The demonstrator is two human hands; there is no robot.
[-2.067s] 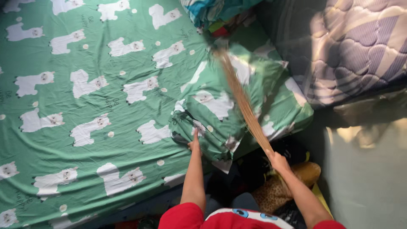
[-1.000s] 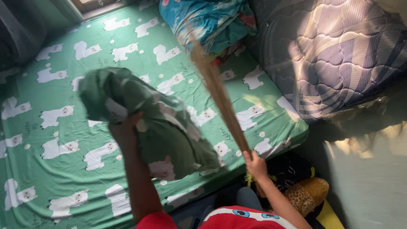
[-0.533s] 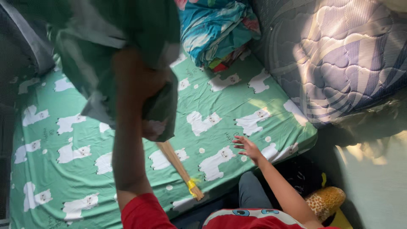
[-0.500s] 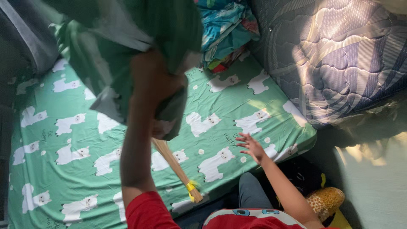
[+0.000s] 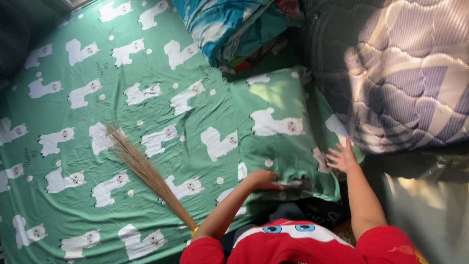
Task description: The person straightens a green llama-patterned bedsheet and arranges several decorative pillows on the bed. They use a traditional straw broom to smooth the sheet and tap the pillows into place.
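From the head camera, a green pillow in an alpaca-print cotton case (image 5: pixel 278 129) lies flat on the bed at about 3 o'clock, its far end near a bundled blue patterned blanket (image 5: pixel 229 24) at 12 o'clock. The left hand (image 5: pixel 264 178) rests on the pillow's near edge, fingers curled over the fabric in a loose grip; whether it pinches the cloth cannot be told. The right hand (image 5: pixel 342 157) has its fingers spread wide at the pillow's right corner, holding nothing, just beside a grey-and-purple quilted mattress (image 5: pixel 391 73). A straw hand broom (image 5: pixel 146 171) lies loose on the matching green fitted sheet (image 5: pixel 73 146) at 9 o'clock, apart from both hands. Judging by this, the pillow is already placed and only straightening seems left.
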